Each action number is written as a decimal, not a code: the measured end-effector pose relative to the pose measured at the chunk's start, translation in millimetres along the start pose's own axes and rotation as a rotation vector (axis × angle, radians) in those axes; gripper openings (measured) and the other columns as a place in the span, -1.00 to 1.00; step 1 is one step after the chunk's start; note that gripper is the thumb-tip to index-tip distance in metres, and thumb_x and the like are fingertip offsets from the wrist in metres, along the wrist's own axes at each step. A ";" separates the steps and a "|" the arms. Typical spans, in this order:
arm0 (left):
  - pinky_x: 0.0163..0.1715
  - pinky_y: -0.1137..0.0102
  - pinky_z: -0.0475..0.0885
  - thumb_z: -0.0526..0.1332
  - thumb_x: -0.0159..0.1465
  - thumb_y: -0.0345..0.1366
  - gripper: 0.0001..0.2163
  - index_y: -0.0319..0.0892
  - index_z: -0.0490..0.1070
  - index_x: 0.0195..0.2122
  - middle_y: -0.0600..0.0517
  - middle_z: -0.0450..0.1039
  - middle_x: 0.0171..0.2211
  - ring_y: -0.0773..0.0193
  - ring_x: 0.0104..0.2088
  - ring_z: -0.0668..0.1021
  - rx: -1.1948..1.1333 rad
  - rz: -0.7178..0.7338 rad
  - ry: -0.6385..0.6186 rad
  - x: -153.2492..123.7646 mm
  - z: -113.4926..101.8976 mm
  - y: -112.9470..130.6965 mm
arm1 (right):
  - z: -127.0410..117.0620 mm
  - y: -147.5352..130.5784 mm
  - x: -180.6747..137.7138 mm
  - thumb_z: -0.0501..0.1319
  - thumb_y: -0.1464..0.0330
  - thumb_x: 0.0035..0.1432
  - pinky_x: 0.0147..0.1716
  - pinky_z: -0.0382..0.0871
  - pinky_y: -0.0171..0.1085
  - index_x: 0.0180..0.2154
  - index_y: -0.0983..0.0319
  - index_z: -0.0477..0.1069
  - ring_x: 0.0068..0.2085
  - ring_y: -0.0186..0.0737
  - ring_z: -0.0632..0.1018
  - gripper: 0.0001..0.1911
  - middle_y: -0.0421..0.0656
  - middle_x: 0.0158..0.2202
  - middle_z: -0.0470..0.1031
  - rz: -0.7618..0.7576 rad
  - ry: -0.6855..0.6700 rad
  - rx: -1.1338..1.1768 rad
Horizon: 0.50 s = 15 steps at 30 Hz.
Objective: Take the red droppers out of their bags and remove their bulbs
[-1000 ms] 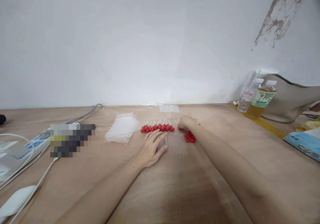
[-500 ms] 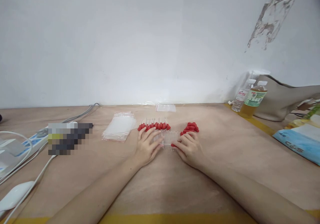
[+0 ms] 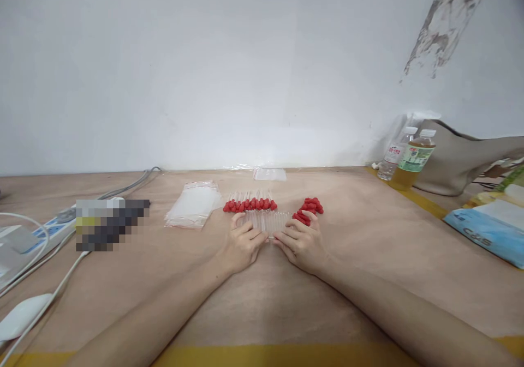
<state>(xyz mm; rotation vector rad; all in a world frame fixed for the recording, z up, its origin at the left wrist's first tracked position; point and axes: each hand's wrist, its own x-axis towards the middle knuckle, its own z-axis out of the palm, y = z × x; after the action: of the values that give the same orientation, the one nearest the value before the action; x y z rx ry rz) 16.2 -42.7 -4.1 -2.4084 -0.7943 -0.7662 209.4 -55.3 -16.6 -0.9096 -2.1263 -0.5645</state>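
My left hand point(image 3: 244, 242) pinches one end of a thin clear glass tube point(image 3: 271, 238), a short length of which shows between my hands. At the tube's other end, the closed fingers of my right hand point(image 3: 302, 244) hide the red rubber bulb seen there a moment earlier. Just beyond my fingertips lies a row of bare clear tubes point(image 3: 272, 220). Behind these is a row of glass droppers point(image 3: 249, 204) with red bulbs, their tubes pointing to the wall. A pile of loose red rubber bulbs point(image 3: 313, 205) lies beside my right hand.
Clear zip bags point(image 3: 193, 206) lie in a stack on the left, with another flat bag point(image 3: 269, 174) near the wall. Far left are a power strip point(image 3: 55, 233) and white cables. Two bottles point(image 3: 413, 160) and a blue tissue pack point(image 3: 487, 233) stand or lie on the right.
My hands have drawn closer together along the tube, so less of it shows between them. The red bulb between my right fingers has gone out of sight. The view has shifted slightly.
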 end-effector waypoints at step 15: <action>-0.20 0.25 0.17 0.03 0.23 -0.35 -0.83 -0.15 0.40 -0.40 0.09 0.35 -0.64 0.33 -0.51 0.33 -0.093 -0.018 -0.003 -1.6 -2.4 -1.3 | -2.8 3.2 -3.7 0.14 0.36 0.10 -0.01 -0.08 -0.11 -0.30 0.07 0.41 -0.25 -0.31 0.44 -0.88 -0.33 -0.48 0.51 -0.044 0.101 -0.031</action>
<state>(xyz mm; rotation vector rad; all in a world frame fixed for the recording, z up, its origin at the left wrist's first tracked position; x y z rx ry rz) 13.5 -43.8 -3.0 -2.4880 -0.7990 -0.8232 214.9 -56.6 -17.3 -0.8358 -2.0562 -0.6532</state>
